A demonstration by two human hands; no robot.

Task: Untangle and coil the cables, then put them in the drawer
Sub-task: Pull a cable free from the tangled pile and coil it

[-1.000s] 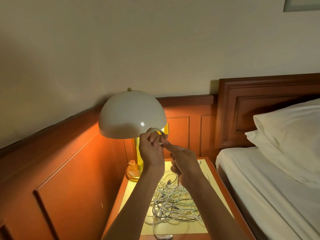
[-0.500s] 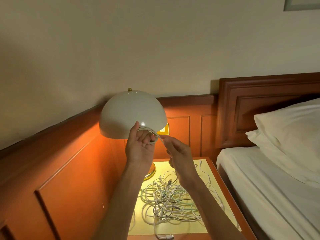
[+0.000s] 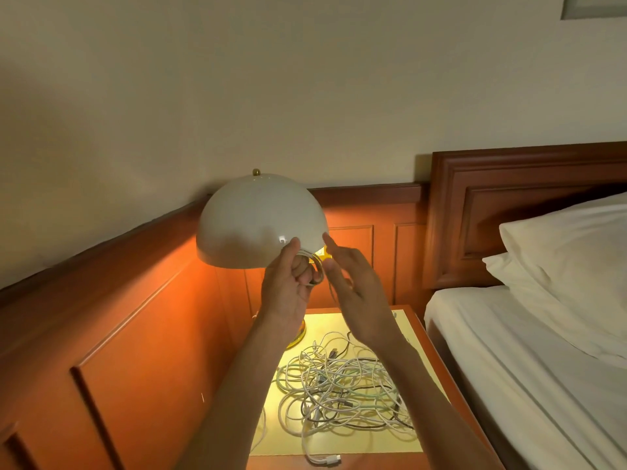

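Observation:
A tangled heap of white, pale green and dark cables (image 3: 339, 391) lies on the nightstand top (image 3: 417, 446). My left hand (image 3: 288, 290) is raised in front of the lamp and grips a small coil of white cable (image 3: 314, 269) wound round its fingers. My right hand (image 3: 353, 286) is just to the right of the coil, its fingers touching the cable strand that runs down from it. A white plug end (image 3: 327, 458) lies at the nightstand's front edge. No drawer is in view.
A white dome lamp (image 3: 258, 222) with a brass base stands lit at the back left of the nightstand. Wood panelling runs along the left and back walls. A bed (image 3: 543, 368) with white sheets and pillows borders the right side.
My left hand has turned palm-up and moved slightly left with the coil. My right hand has swung round the coil, laying more cable onto it. The view has shifted slightly.

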